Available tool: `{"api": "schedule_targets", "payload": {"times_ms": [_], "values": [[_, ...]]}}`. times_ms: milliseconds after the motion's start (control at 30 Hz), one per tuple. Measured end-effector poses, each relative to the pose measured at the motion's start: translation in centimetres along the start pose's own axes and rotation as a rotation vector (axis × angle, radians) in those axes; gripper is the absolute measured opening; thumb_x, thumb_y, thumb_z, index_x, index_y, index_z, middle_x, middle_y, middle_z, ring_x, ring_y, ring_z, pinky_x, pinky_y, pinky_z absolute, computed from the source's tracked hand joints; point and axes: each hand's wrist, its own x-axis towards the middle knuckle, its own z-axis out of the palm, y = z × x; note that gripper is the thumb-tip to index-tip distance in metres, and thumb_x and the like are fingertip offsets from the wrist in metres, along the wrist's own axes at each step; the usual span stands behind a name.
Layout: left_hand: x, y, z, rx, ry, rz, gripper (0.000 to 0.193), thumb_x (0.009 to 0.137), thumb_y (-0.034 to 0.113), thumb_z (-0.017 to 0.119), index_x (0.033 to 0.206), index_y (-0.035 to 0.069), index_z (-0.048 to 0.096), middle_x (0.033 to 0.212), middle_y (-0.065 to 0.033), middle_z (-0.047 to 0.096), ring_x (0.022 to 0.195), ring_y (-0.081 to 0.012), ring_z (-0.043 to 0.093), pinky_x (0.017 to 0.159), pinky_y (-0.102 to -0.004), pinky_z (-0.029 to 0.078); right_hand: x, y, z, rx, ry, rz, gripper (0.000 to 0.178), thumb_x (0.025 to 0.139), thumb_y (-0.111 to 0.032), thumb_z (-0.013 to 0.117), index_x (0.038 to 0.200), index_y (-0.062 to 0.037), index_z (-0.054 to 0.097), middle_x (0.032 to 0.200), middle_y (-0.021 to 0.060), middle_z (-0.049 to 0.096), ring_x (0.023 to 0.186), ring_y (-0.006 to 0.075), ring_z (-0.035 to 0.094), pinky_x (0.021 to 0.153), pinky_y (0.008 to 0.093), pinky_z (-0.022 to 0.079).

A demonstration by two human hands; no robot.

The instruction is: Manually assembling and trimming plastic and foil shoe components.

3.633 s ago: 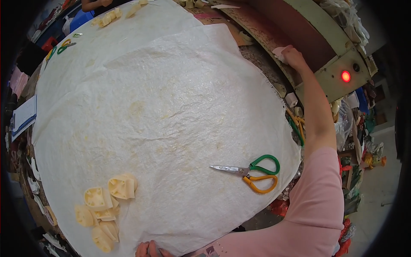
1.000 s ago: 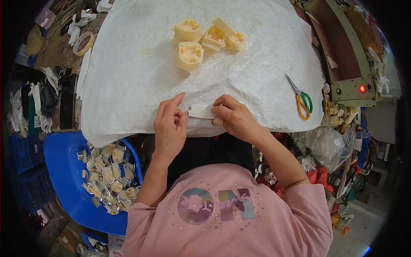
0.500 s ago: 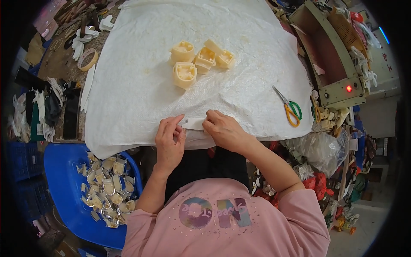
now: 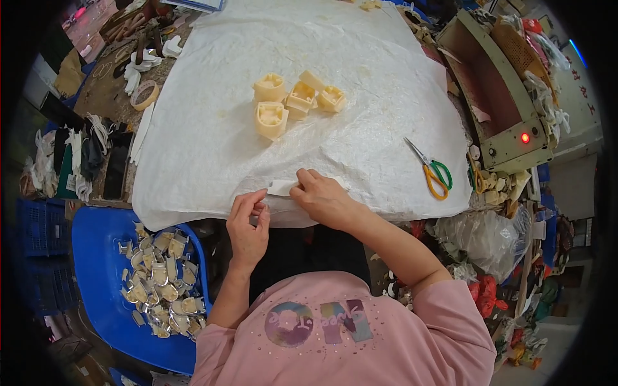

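At white-covered counter (image 4: 206,148): pinching white strip (image 4: 280,187) in palm-down right hand (image 4: 324,201); holding left hand (image 4: 247,226) half-curled, thumb apart, beside strip's left end; angling forearms (image 4: 399,248) inward.

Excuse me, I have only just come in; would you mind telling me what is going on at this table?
A person in a pink shirt is handling a small white strip near the close edge of a white sheet. The right hand grips it, while the left hand has its fingertips at the other end; whether they touch is unclear. Cream moulded pieces sit farther in, and scissors lie to the right, both untouched.
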Motion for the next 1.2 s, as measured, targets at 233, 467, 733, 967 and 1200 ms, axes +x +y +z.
{"api": "schedule_targets", "payload": {"times_ms": [233,467,733,967,1200], "values": [[0.3,0.5,1.1,0.077,-0.007,0.027,0.026,0.079,-0.006,0.058,0.104,0.001,0.063,0.09,-0.0107,0.059,0.072,-0.0175,0.057,0.065,-0.027,0.047,0.3,1.9,0.1,0.23,-0.059,0.135,0.012,0.075,-0.008,0.06,0.083,-0.0003,0.057,0.088,0.0161,0.051,0.082,0.0333,0.058,0.068,0.0402,0.05],[0.3,0.2,1.3,0.084,-0.014,0.004,0.025,0.08,-0.005,0.057,0.104,0.001,0.063,0.09,-0.0103,0.059,0.071,-0.0161,0.057,0.065,-0.0263,0.047,0.4,2.0,0.0,0.216,-0.049,0.099,0.013,0.076,-0.009,0.061,0.083,0.0004,0.057,0.086,0.0172,0.052,0.08,0.0342,0.058,0.068,0.0405,0.049],[0.1,1.0,1.9,0.206,0.027,0.288,0.025,0.073,-0.008,0.059,0.095,0.002,0.065,0.096,-0.0117,0.061,0.086,-0.0279,0.06,0.075,-0.0344,0.049,-0.6,0.2,1.9,-0.02,0.115,-0.035,0.012,0.073,-0.012,0.058,0.079,-0.0013,0.056,0.084,0.014,0.05,0.078,0.0304,0.057,0.064,0.0385,0.049],[0.6,0.8,3.8,0.433,-0.224,0.393,0.051,0.066,-0.001,0.066,0.115,0.009,0.056,0.119,-0.0114,0.053,0.106,-0.0304,0.051,0.089,-0.041,0.039,-1.2,1.4,3.4,0.359,0.397,0.157,0.009,0.074,-0.006,0.059,0.079,-0.0027,0.053,0.085,0.0139,0.05,0.074,0.0323,0.055,0.061,0.0388,0.046],[0.2,0.5,4.3,0.614,-0.221,0.419,0.042,0.068,0.003,0.067,0.11,0.008,0.061,0.115,-0.0109,0.055,0.107,-0.0289,0.05,0.091,-0.04,0.037,-4.5,4.9,0.2,0.988,0.825,0.719,0.006,0.09,-0.005,0.051,0.094,-0.0017,0.054,0.077,0.0034,0.053,0.066,0.0106,0.051,0.058,0.0264,0.045]]}}
